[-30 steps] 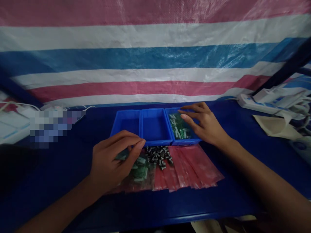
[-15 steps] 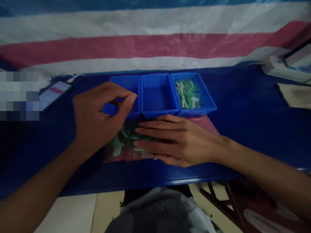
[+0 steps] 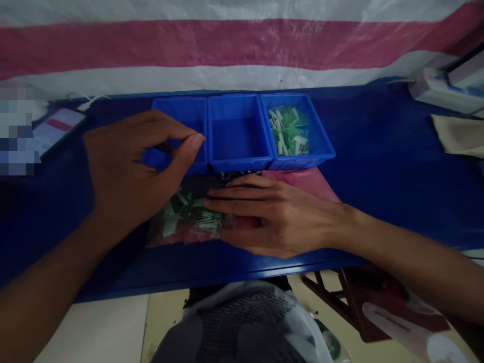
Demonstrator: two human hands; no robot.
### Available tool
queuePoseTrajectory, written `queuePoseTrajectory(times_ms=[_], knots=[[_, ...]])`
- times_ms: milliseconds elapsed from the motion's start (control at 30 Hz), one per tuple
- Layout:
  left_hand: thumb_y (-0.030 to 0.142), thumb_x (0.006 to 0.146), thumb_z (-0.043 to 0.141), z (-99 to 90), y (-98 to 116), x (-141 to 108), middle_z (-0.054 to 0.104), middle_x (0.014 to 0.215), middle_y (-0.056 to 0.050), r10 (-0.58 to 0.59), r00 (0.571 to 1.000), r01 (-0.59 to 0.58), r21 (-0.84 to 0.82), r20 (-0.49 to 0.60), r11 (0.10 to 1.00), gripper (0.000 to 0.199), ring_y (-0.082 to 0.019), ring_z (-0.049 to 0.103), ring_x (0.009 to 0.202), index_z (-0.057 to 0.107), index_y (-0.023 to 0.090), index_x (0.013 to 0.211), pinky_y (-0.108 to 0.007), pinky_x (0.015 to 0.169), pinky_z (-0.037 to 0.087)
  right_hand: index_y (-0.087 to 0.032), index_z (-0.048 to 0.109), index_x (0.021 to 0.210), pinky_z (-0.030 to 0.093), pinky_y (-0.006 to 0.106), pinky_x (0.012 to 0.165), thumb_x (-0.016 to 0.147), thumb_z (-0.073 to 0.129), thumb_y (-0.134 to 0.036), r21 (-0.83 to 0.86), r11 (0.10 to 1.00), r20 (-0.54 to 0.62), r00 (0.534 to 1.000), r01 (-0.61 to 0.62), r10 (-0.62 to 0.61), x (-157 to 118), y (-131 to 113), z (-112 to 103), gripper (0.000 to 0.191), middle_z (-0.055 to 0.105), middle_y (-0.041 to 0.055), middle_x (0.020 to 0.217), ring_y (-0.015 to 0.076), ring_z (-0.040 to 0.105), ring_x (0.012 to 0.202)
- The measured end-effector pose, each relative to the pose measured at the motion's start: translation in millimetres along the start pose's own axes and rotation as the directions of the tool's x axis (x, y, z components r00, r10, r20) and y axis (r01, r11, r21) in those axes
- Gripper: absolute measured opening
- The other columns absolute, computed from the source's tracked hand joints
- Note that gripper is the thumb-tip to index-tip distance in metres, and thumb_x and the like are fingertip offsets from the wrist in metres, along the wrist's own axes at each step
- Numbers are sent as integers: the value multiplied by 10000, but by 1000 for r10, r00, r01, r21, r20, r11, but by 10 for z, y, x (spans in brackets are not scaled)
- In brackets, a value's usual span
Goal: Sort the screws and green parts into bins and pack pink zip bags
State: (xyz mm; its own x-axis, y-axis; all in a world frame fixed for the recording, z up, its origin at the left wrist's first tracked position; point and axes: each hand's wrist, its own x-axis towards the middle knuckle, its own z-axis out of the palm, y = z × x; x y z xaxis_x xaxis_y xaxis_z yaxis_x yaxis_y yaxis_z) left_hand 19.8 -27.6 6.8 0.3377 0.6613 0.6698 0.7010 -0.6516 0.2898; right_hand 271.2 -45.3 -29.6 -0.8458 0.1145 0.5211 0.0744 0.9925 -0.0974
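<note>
My left hand [image 3: 128, 166] hangs over the front of the left blue bin [image 3: 179, 113], thumb and forefinger pinched together with nothing visible between them. My right hand [image 3: 280, 217] lies flat on a clear plastic bag of green-and-white small parts [image 3: 185, 217], its fingertips reaching the bag. The right blue bin [image 3: 297, 156] holds a heap of similar parts [image 3: 289, 131]. The middle blue bin [image 3: 238, 131] shows a bare floor. Pink plastic bags [image 3: 302, 181] and dark metal pieces [image 3: 240, 174] are mostly hidden under my right hand.
The bins stand side by side on a blue table [image 3: 378, 151], whose front edge runs below my hands. A phone [image 3: 58, 128] lies at the back left, a power strip [image 3: 442, 93] and beige cloth [image 3: 459, 133] at the right. A striped tarpaulin [image 3: 227, 45] hangs behind.
The view has tilted down. My right hand has moved from the right bin onto the bag, and my left hand has risen from it to the left bin's front. The metal pieces are now covered.
</note>
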Motion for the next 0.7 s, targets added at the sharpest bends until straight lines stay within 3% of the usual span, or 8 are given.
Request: queuePoseTrajectory(times_ms=[100, 267, 433, 533, 600, 633, 700], knots=[[313, 1048, 734, 5, 25, 4, 810, 870, 46, -41, 999, 41, -10, 9, 999, 190, -108, 687, 726, 812, 245, 889, -259, 722, 531, -151, 818, 1226, 665, 450, 1005, 1112, 602, -176, -58, 998, -35, 999, 3, -5, -5, -29, 6, 245, 811, 164, 1360, 299, 795, 1264], [309, 1052, 732, 0, 32, 29, 810, 844, 38, 22, 1000, -22, -6, 8, 1000, 217, -109, 706, 713, 807, 229, 865, -249, 697, 533, -87, 827, 1081, 676, 357, 935, 1126, 547, -126, -40, 998, -137, 990, -49, 43, 34, -116, 19, 287, 867, 120, 1188, 218, 829, 1085], [275, 1066, 724, -12, 3, 14, 809, 864, 58, 70, 998, -70, 26, 3, 997, 190, -92, 715, 735, 804, 239, 897, -237, 702, 543, -102, 828, 1013, 705, 370, 869, 1110, 569, -95, -79, 997, -176, 984, -21, 6, 50, -133, -37, 277, 871, 117, 1178, 238, 844, 1076], [273, 1072, 715, -11, 16, -18, 815, 890, 57, 66, 998, -66, 39, -14, 997, 178, -103, 721, 743, 801, 251, 917, -262, 708, 557, -142, 818, 1039, 724, 367, 853, 1071, 673, -122, -15, 995, -287, 954, -99, 90, 43, -135, -105, 150, 870, 120, 1185, 240, 844, 1106], [250, 1060, 728, -11, 36, -44, 830, 950, 48, 46, 998, -45, 25, -39, 999, 91, -114, 742, 784, 816, 259, 1035, -269, 747, 593, -196, 808, 1078, 734, 349, 860, 1042, 722, -136, 108, 969, -345, 905, -224, 248, 38, -148, -154, 112, 871, 95, 1180, 223, 848, 1068], [238, 1044, 745, -14, 48, -56, 838, 1016, 33, 36, 999, -35, 13, -41, 999, 121, -126, 761, 828, 815, 261, 1141, -272, 769, 619, -235, 800, 1090, 735, 331, 854, 1032, 740, -144, 205, 929, -371, 854, -308, 365, 38, -154, -176, 124, 874, 59, 1153, 205, 851, 1023], [239, 1023, 759, -29, 81, -68, 828, 1218, -14, 32, 999, -32, 1, -13, 999, 335, -171, 800, 984, 760, 265, 1357, -300, 818, 673, -296, 779, 1110, 726, 287, 773, 1003, 777, -144, 451, 780, -391, 690, -433, 609, 40, -150, -212, 186, 861, -24, 1024, 164, 839, 869]])
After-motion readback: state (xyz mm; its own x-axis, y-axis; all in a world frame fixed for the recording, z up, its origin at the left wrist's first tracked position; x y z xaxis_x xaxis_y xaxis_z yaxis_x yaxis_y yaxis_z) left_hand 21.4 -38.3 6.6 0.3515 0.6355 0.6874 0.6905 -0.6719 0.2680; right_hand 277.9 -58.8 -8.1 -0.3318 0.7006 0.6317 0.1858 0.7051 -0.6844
